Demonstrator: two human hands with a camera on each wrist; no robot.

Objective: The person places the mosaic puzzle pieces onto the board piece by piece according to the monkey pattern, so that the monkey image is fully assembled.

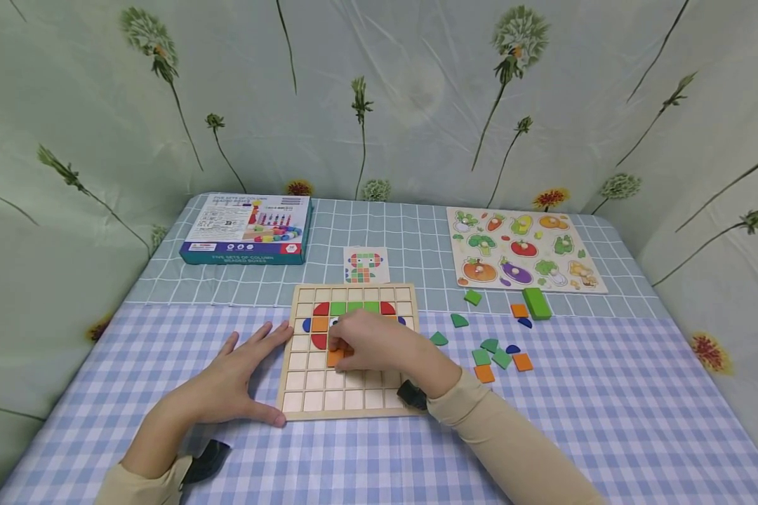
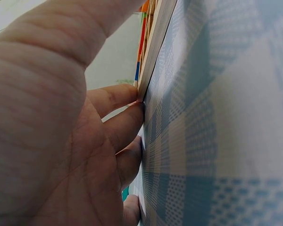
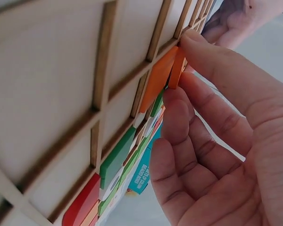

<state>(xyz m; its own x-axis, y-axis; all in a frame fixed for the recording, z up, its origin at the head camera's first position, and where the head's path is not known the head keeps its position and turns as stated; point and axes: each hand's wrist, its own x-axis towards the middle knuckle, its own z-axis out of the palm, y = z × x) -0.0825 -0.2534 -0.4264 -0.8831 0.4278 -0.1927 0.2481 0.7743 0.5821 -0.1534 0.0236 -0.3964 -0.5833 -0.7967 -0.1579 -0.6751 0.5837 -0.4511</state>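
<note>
A wooden grid board (image 1: 349,414) lies on the cloth, its upper cells filled with red, green, orange and blue tiles. My right hand (image 1: 379,340) reaches over the middle of the board. Between thumb and fingertips it pinches an orange square tile (image 3: 178,68), tilted on edge. Another orange tile (image 3: 156,80) lies right beside it on the board. My left hand (image 1: 235,379) rests flat at the board's left side, fingers spread, fingertips (image 2: 132,108) against the wooden edge. The right hand hides some of the tiles in the head view.
Loose green, orange and blue tiles (image 1: 481,357) are scattered right of the board, near a green block (image 1: 537,304). Behind the board lies a pattern card (image 1: 366,265). A boxed toy set (image 1: 246,230) stands back left; a vegetable puzzle board (image 1: 524,249) lies back right.
</note>
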